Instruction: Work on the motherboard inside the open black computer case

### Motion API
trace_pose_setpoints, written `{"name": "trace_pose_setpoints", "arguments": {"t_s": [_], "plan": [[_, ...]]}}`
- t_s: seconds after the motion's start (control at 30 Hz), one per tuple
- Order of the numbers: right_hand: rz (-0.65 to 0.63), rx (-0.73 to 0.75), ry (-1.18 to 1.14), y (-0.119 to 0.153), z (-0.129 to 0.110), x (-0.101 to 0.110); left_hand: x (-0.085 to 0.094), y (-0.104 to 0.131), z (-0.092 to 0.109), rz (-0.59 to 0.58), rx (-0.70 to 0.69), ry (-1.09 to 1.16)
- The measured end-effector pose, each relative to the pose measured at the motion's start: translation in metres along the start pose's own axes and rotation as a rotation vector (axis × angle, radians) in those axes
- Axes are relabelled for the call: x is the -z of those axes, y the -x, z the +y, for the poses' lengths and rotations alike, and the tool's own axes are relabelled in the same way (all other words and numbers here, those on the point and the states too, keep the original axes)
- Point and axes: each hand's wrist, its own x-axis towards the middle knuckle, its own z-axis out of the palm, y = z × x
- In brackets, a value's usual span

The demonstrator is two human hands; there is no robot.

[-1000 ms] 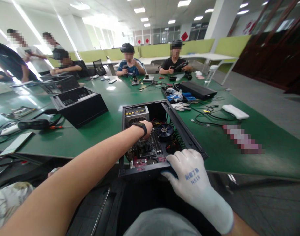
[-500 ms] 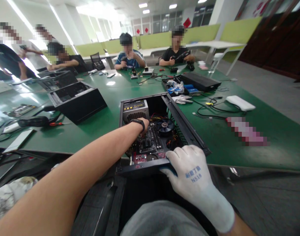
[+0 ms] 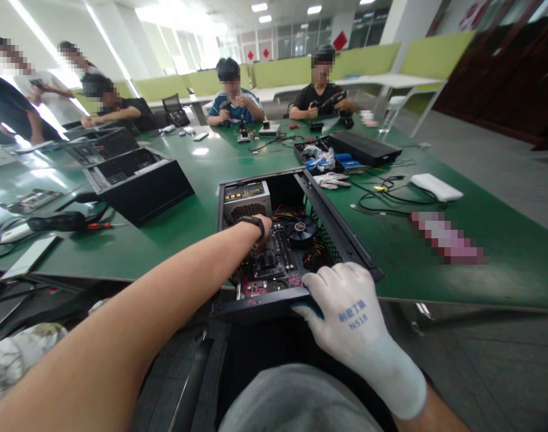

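Observation:
An open computer case (image 3: 265, 307) lies in front of me with its inside facing up, reaching past the table's near edge. My left hand (image 3: 265, 229), bare with a black band at the wrist, reaches down into it beside the power supply (image 3: 247, 201). The fingers are hidden below the wrist, so I cannot see what they touch. My right hand (image 3: 343, 306), in a white glove, is closed over the case's near right edge. Inside the case, the motherboard (image 3: 269, 262) and a black round CPU fan (image 3: 300, 228) show to the right of my left hand.
Another black case (image 3: 150, 189) stands at left on the green table (image 3: 436, 252), near a red screwdriver (image 3: 104, 225). A parts-filled tray (image 3: 305, 157), white gloves (image 3: 331, 180), cables (image 3: 377, 207) and a white box (image 3: 436, 187) lie beyond at right. Several people are across the table.
The whole view has shifted slightly. My left hand stays down in the case and my right hand keeps its hold on the edge, with no clear movement of either.

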Motion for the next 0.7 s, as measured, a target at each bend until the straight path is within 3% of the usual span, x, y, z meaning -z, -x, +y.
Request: {"name": "trace_pose_setpoints", "arguments": {"t_s": [0.7], "plan": [[0.01, 0.013, 0.019, -0.0001, 0.0001, -0.0004, 0.0023, 0.002, -0.0009, 0.008, -0.001, -0.009]]}}
